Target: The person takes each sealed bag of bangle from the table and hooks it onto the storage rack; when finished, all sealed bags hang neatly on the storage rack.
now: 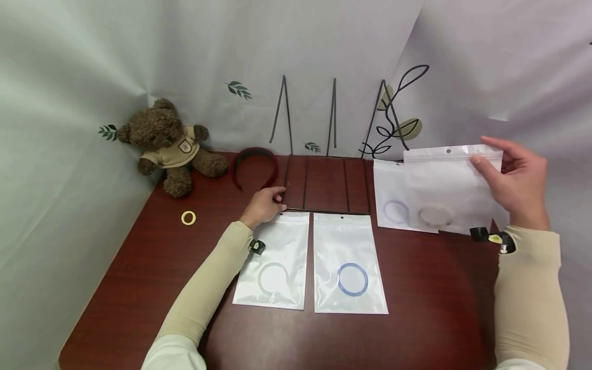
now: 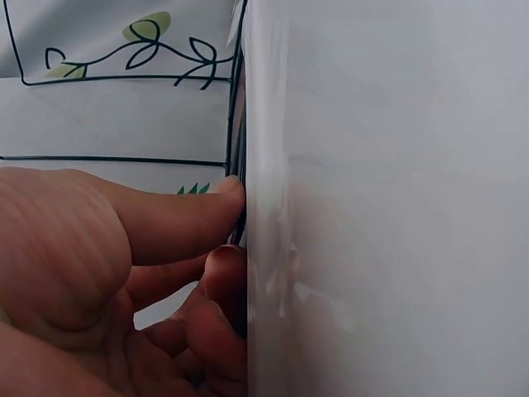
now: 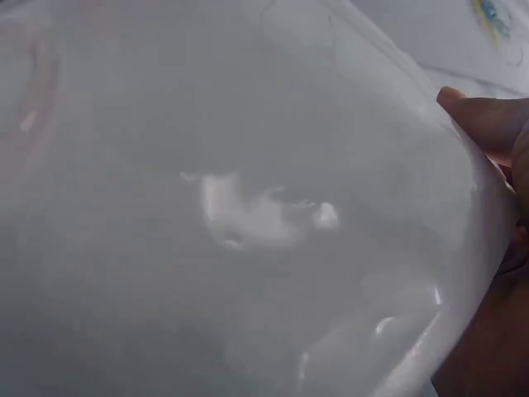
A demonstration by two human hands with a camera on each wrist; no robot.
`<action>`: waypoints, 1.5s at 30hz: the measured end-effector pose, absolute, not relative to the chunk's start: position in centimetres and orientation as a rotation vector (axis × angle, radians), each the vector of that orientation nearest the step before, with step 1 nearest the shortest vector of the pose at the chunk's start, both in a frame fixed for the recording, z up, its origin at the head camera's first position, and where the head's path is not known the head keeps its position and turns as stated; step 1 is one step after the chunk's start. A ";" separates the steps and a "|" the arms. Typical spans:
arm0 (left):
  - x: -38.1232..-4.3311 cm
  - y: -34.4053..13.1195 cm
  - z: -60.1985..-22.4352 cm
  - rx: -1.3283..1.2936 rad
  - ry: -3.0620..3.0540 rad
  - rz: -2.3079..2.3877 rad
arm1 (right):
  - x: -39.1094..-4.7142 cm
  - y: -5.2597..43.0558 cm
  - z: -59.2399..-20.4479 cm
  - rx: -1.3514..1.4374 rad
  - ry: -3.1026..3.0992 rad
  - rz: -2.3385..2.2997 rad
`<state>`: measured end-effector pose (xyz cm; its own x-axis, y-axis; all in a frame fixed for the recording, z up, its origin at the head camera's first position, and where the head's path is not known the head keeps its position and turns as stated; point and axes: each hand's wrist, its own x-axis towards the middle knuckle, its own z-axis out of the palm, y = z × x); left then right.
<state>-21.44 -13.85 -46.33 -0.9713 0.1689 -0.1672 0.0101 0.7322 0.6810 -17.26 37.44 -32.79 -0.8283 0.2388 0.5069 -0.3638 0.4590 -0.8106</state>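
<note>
My left hand [image 1: 264,206] pinches the front left corner of a black wire rack [image 1: 304,185]; in the left wrist view the thumb [image 2: 186,219] and curled fingers meet at the dark wire. Up at the right, my right hand [image 1: 520,177] grips a white zip bag [image 1: 450,187] by its top right corner, thumb in front. A pale bangle [image 1: 436,216] shows faintly through this bag. Behind it, another zip bag [image 1: 388,177] with a lavender bangle [image 1: 395,211] is partly covered. In the right wrist view the held bag [image 3: 248,289] fills most of the picture.
Before the rack lie two more zip bags, one with a clear bangle [image 1: 273,278], one with a blue bangle [image 1: 352,279]. A dark red headband [image 1: 235,172], a yellow ring [image 1: 188,218] and a brown teddy bear [image 1: 171,144] are at the left. White cloth [image 1: 208,51] surrounds the table.
</note>
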 end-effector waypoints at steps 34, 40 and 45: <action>-23.1 -14.0 -46.6 0.206 2.597 1.177 | -14.8 29.8 -30.9 0.493 -1.756 1.720; -23.2 -13.9 -46.7 0.205 2.607 1.170 | -15.8 28.6 -31.9 0.500 -1.713 1.765; -23.2 -13.8 -46.5 0.203 2.616 1.147 | -16.5 27.8 -32.3 0.508 -1.657 1.788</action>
<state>-23.18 -13.81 -46.55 -0.9518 0.2368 -0.1949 0.0171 0.6756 0.7371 -16.53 27.85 -32.34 -0.7202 0.1921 0.6667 -0.6794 -0.0001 -0.7338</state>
